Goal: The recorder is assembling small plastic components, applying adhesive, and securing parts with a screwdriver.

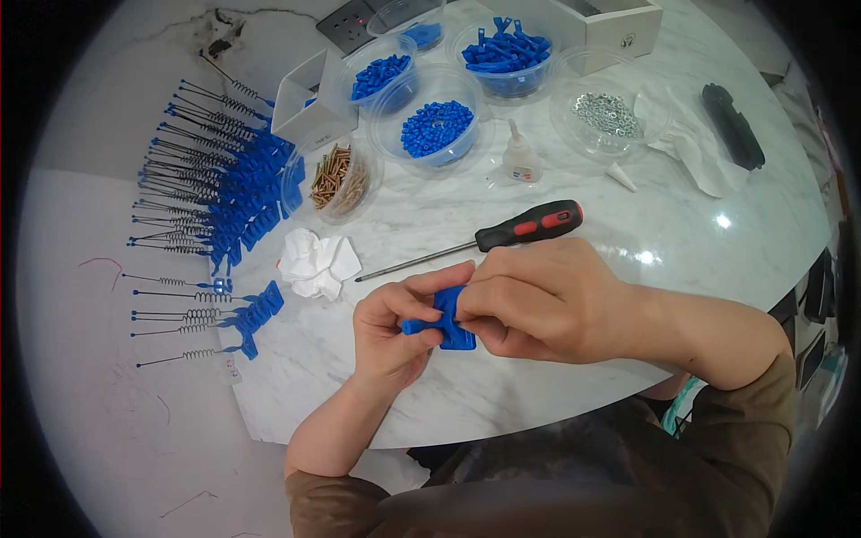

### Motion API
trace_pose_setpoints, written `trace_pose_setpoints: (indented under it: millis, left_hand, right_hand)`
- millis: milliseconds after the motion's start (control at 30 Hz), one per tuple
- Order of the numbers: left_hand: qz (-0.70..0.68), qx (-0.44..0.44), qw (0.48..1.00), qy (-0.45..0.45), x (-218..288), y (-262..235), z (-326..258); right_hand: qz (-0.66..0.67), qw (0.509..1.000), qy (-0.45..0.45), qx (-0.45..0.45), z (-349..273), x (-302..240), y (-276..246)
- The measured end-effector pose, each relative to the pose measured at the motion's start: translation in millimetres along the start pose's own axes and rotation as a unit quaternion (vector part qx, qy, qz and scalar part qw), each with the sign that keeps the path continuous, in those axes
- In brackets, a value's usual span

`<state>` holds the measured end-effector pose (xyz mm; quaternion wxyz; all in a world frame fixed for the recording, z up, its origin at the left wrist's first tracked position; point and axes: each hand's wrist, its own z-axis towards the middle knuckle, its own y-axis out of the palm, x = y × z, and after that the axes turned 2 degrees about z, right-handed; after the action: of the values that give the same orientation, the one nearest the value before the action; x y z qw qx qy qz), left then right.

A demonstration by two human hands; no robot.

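Near the table's front edge, my left hand (pixel 393 330) grips a blue plastic piece (pixel 459 337) between thumb and fingers. The piece has a flat plate on its right and a short rounded stub poking out to the left. My right hand (pixel 552 300) is closed in a pinch against the plate's upper right part. Its curled fingers hide whatever they may be holding. Just beyond both hands lies a screwdriver (pixel 529 226) with a black and red handle, its shaft pointing left. A crumpled white tissue (pixel 319 264) rests to the left of its tip.
Finished-looking blue pieces with black springs (pixel 242 193) line the left edge. Tubs hold brass screws (pixel 334 175), small blue caps (pixel 436 128), blue parts (pixel 507 49) and metal nuts (pixel 605 115). A small glue bottle (pixel 520 160), white cap (pixel 621 177) and black case (pixel 731 125) stand farther back.
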<state>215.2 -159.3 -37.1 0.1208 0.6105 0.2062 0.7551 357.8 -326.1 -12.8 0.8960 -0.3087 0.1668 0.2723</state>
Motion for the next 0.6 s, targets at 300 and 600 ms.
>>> trace_pose_setpoints:
  millis: [300, 600]
  left_hand:
    - [0.007, 0.050, 0.999, -0.018, 3.5, 4.7, 1.9]
    - [0.053, 0.082, 0.994, -0.058, 4.9, 5.0, 0.6]
  right_hand:
    - [0.076, 0.994, 0.073, -0.021, -0.6, 5.9, -1.9]
    - [0.172, 0.974, 0.151, -0.008, 3.3, 7.9, -3.7]
